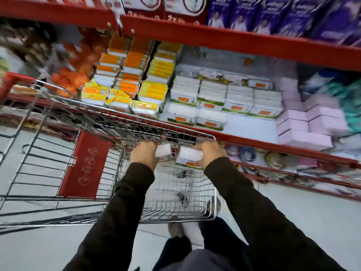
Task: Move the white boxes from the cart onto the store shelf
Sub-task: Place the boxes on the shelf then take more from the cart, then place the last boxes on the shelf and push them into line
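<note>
1. The left hand (144, 153), at the centre of the frame, is closing its fingers around a white box (163, 151); only the right end of that box is showing past the hand.
2. The right hand (210, 155), just to the right of it, is gripping a second white box (190, 153), with the fingers wrapping its right end.
3. Both boxes are sitting over the far end of the wire cart (125, 122), just inside its far rim, and the two boxes are lying near each other with a small gap between them.
4. Under the second box, a green and orange printed edge is showing; whether it belongs to that box or another one beneath it cannot be told.
5. Dark sleeves are covering both arms from the lower edge of the frame up to the wrists.
6. On the store shelf (252, 127) beyond the cart, stacked white packs (213, 94) with green and orange labels are filling the middle of the frame, with bare white shelf to their lower right.
7. Yellow and orange packs (136, 79) are standing to the left of them, and pink boxes (306, 126) are piling up to the right.
8. A red child-seat flap (86, 165) is hanging inside the cart at the left of the frame.
9. The picture is blurring heavily toward its edges.
</note>
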### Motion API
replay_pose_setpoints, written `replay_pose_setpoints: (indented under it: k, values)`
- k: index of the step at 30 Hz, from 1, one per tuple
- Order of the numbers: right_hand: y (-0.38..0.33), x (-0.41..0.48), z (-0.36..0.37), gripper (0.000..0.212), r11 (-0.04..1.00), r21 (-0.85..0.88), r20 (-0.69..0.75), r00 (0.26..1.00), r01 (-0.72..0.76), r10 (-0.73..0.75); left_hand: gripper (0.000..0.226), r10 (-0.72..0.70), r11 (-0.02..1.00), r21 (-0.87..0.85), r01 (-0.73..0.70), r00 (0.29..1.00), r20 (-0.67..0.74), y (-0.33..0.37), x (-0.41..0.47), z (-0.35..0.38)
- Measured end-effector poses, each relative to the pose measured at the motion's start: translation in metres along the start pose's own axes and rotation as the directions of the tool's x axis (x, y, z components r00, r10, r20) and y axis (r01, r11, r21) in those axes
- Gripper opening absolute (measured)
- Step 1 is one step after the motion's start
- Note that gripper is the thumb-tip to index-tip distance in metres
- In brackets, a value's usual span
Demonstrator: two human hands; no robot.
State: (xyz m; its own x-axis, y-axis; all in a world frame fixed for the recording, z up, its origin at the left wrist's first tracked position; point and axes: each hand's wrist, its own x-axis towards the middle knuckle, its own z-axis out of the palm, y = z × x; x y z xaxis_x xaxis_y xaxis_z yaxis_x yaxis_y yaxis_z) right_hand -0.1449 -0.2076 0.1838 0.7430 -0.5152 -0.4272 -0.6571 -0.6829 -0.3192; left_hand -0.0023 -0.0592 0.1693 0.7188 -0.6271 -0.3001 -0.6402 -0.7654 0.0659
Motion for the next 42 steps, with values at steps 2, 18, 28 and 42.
replay_pose_setpoints:
  k: [2, 18, 28, 42]
  values:
    - [0.012, -0.015, -0.025, 0.046, 0.999, 0.027, -0.079, 0.997, -0.022, 0.024, 0.033, 0.033, 0.999, -0.004, -0.033, 0.999, -0.033, 0.015, -0.008, -0.017]
    - [0.193, -0.017, -0.16, 0.049, 0.953, -0.118, -0.263, 0.934, -0.278, 0.24, 0.048, 0.42, 0.899, -0.067, -0.433, 0.896, -0.147, 0.247, 0.041, -0.068]
    - [0.231, 0.036, -0.14, 0.046, 0.967, -0.199, -0.144, 0.981, -0.158, 0.131, 0.044, 0.431, 0.9, 0.102, -0.424, 0.901, -0.05, 0.291, 0.091, -0.038]
    - [0.235, 0.037, -0.079, 0.052, 0.463, 0.877, -0.128, 0.869, -0.126, 0.479, 0.046, 0.133, 0.765, -0.589, -0.26, 0.959, -0.251, 0.279, 0.068, 0.002]
